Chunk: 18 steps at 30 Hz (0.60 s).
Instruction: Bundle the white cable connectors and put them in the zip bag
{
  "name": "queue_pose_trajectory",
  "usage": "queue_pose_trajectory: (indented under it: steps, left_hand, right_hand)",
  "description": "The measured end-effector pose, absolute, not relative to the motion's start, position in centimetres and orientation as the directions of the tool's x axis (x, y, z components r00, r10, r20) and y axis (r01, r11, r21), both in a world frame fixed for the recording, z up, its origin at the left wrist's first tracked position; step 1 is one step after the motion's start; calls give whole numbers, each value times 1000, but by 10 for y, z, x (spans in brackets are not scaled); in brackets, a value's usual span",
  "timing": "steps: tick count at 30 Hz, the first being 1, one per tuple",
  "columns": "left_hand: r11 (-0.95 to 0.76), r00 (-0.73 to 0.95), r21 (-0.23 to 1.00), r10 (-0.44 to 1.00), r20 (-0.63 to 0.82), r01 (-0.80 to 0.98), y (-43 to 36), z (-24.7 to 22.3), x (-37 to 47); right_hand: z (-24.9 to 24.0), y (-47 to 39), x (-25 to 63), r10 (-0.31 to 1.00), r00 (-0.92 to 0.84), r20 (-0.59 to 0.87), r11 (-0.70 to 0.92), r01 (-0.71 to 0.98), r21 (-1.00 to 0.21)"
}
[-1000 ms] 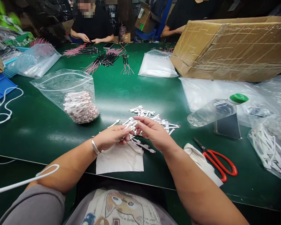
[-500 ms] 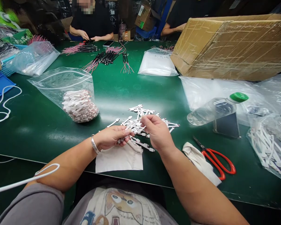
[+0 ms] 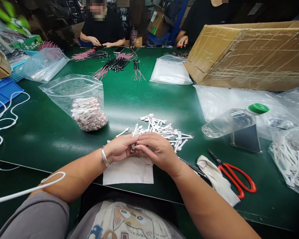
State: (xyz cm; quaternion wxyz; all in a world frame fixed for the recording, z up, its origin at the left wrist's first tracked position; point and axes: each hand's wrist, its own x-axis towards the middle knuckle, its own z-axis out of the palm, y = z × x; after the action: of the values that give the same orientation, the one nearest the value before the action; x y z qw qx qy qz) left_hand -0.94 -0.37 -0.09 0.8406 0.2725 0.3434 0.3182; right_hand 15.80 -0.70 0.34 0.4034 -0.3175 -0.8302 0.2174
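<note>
Between thumb and fingers, my left hand (image 3: 121, 146) grips a small bunch of short white cables (image 3: 134, 130) with connector ends, held upright. My right hand (image 3: 156, 149) is drawn in against it, its fingers closed at the same bunch; their tips are partly hidden, and which cable they pinch is unclear. Just beyond both hands, a loose pile of short white cables (image 3: 161, 127) lies on the green table. A white cloth (image 3: 128, 172) is spread under my hands near the table edge.
Left of the pile stands a clear zip bag (image 3: 88, 113) of white cables. To the right are red-handled scissors (image 3: 239, 177), a crumpled cloth (image 3: 211, 171), a bottle (image 3: 224, 122) and a large carton (image 3: 249, 56). Two people sit across the table beside black-and-pink wires (image 3: 117, 63).
My right hand has moved left from the pile to my left hand, and the two now meet at the bunch. The bunch is held more upright. The whole view has shifted slightly.
</note>
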Motion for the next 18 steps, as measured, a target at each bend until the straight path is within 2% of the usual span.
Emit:
queue_pose_trajectory:
  steps: [2, 4, 6, 8, 11, 14, 18]
  left_hand:
    - [567, 535, 760, 769, -350, -318, -4, 0, -10]
    - [416, 516, 879, 819, -251, -233, -4, 0, -10]
    - [217, 539, 971, 833, -129, -102, -3, -1, -10]
    - [22, 590, 999, 807, -40, 37, -2, -3, -11]
    - [-182, 639, 966, 769, 23, 184, 0, -6, -12]
    - [-271, 663, 935, 746, 54, 228, 2, -7, -12]
    - [-277, 657, 934, 751, 62, 228, 2, -8, -12]
  right_hand:
    - [3, -7, 159, 835, -267, 481, 550, 384, -742]
    - [1, -7, 160, 927, -107, 360, 371, 407, -835]
    - [0, -7, 160, 949, -125, 291, 316, 419, -851]
    - [-2, -7, 158, 906, -268, 329, 418, 433, -798]
    - [-4, -7, 157, 793, -439, 422, 599, 436, -672]
    - [-5, -6, 157, 758, -492, 427, 640, 442, -628]
    - [-6, -5, 160, 767, -503, 399, 627, 458, -630]
